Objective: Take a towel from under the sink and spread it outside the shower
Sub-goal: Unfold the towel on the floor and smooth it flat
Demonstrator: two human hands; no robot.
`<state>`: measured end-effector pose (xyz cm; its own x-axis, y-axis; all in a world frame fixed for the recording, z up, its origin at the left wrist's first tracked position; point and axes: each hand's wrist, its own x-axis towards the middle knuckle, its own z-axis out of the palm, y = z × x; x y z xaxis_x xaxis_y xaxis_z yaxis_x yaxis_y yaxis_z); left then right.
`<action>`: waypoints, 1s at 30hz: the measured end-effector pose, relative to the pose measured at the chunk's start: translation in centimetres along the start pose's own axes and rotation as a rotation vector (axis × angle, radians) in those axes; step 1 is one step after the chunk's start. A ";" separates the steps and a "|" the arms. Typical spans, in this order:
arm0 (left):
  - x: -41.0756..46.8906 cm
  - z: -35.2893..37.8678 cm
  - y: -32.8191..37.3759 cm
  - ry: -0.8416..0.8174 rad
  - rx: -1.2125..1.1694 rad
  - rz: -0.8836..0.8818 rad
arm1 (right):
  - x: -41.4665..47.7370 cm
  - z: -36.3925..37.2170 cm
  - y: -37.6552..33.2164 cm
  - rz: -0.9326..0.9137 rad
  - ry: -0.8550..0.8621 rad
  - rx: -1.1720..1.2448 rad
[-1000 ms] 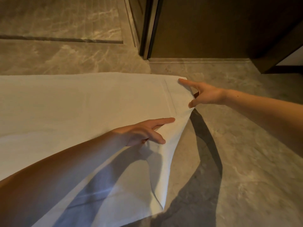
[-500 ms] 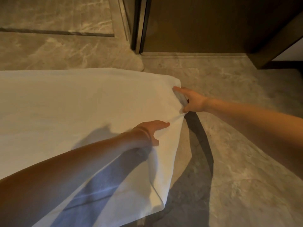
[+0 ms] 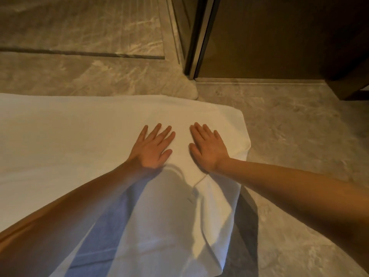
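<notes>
A large white towel (image 3: 79, 136) lies spread on the marble floor, reaching from the left edge of view to its right end near the door frame. My left hand (image 3: 153, 146) rests flat on the towel, palm down, fingers apart. My right hand (image 3: 207, 146) lies flat beside it, closer to the towel's right edge, fingers also spread. A small crease runs in the cloth below my right wrist. The near part of the towel is shaded by my arms.
Beyond the towel the raised shower floor (image 3: 79, 27) has a dark drain slot (image 3: 79, 53). A metal door frame (image 3: 196, 37) and a dark wooden wall (image 3: 269, 37) stand at the back right. Bare marble floor (image 3: 309, 156) stretches to the right.
Both hands let go of the towel's right edge and moved inward. They now press flat on the cloth, side by side, and the right end lies flatter.
</notes>
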<state>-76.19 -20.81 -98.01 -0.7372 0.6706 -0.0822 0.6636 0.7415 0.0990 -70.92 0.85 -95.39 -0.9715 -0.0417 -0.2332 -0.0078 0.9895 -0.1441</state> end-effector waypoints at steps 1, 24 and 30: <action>-0.4 0.2 -0.2 0.001 -0.028 -0.004 | 0.0 0.6 -0.5 0.014 -0.018 -0.002; -2.3 1.7 0.7 0.100 -0.117 0.018 | -1.2 0.9 0.7 0.047 -0.009 0.001; -2.3 1.4 0.8 0.093 -0.129 0.019 | -1.2 2.1 0.7 0.043 0.030 -0.022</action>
<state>-73.76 -21.76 -99.17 -0.7369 0.6759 0.0123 0.6603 0.7159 0.2269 -69.26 1.27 -97.24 -0.9777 0.0046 -0.2100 0.0290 0.9931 -0.1134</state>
